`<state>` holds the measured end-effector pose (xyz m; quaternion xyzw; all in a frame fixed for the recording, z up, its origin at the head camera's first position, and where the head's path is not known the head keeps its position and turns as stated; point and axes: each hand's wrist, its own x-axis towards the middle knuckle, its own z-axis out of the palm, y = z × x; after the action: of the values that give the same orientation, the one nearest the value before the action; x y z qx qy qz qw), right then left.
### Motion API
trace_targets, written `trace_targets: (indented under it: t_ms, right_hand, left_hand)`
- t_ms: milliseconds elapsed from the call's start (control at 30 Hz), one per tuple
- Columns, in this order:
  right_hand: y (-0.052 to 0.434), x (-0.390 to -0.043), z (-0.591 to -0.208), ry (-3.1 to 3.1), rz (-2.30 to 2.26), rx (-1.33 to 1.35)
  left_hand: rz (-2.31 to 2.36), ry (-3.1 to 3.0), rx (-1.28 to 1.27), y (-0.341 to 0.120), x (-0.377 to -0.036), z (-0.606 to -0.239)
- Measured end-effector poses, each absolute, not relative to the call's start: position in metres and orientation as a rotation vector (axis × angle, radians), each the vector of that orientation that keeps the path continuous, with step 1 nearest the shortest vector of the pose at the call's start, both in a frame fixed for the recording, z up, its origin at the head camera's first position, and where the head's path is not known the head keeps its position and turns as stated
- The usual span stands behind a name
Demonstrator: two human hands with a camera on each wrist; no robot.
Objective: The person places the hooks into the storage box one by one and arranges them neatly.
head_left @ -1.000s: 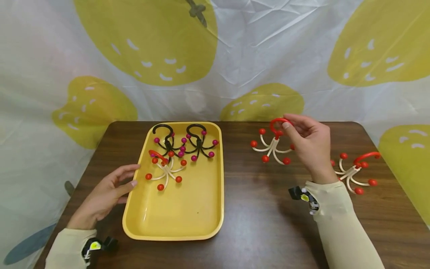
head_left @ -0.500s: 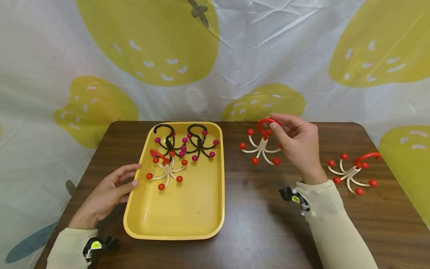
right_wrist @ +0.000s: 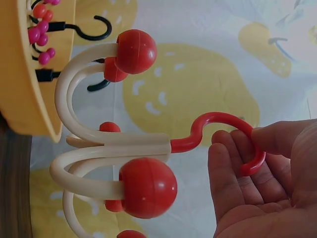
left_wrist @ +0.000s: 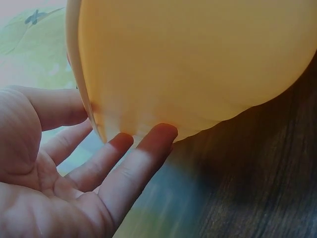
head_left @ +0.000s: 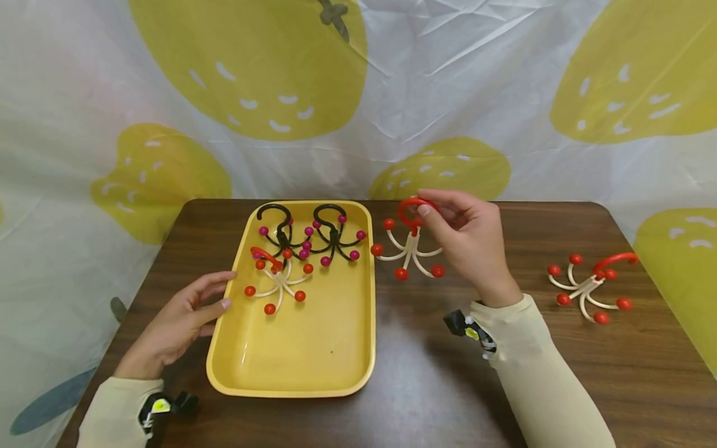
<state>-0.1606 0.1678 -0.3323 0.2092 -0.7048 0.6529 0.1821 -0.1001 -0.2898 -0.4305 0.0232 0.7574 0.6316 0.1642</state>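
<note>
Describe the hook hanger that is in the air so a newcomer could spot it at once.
Start at the yellow tray on the dark table. Just past its far right corner, the right hand pinches the hanger by its red hook. Unlike the other red-and-cream ones, it is lifted, not lying down.

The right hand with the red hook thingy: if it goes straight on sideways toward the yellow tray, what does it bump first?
Probably the yellow tray's right rim. The right hand dangles the white-and-red hook hanger just beside it; its red balls may clear the rim, height being unclear.
</note>
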Motion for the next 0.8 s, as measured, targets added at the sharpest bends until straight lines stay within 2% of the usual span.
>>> trace_targets:
  t_ms: [533, 800]
  right_hand:
    - [0.133, -0.162, -0.327, -2.092, 1.821, 0.633]
    - [0.108, -0.164, -0.334, -2.074, 1.846, 0.775]
  left_hand:
    - [1.779, 2.151, 0.004, -0.287, -0.101, -0.425]
    - [1.787, 2.146, -0.010, -0.287, -0.100, -0.425]
